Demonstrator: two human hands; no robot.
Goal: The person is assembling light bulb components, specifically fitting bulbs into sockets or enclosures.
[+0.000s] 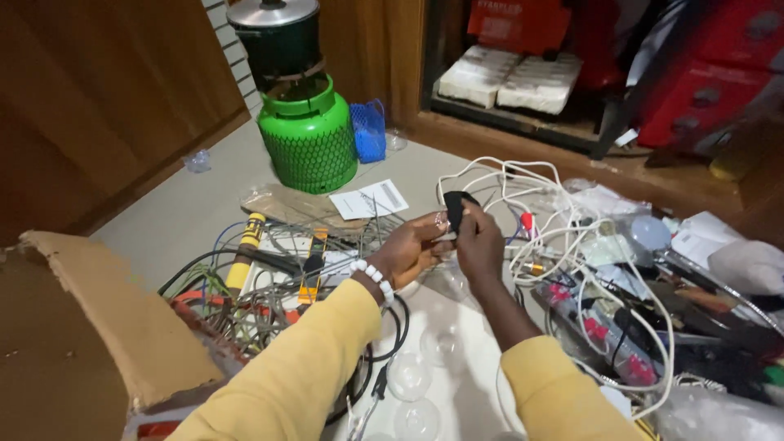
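Two hands meet at the centre of the view, both gripping one small black part (454,206) held above the cluttered floor. Left hand (412,249), wrist ringed by a white bead bracelet (373,277), closes thumb and forefingers narrowly on the part's lower left edge. Right hand (480,241) pinches the part from the right, fingertips curled tight on its upper right side. The part therefore lies between the two sets of fingers, just above and ahead of both palms; neither hand is clearly the nearer, since both touch it. Its long axis runs roughly upright, tilted a little to the right. Whether a cable leaves the part cannot be told, as the fingers hide its underside.

White cables (563,237) loop just right of the right hand, with red plugs (559,291) below them. Left of the left hand lie tangled wires (269,302), a yellow-handled tool (247,245) and torn cardboard (98,318). Behind, well apart from the hands, stand a green gas cylinder (309,135) and a sheet of paper (369,199).
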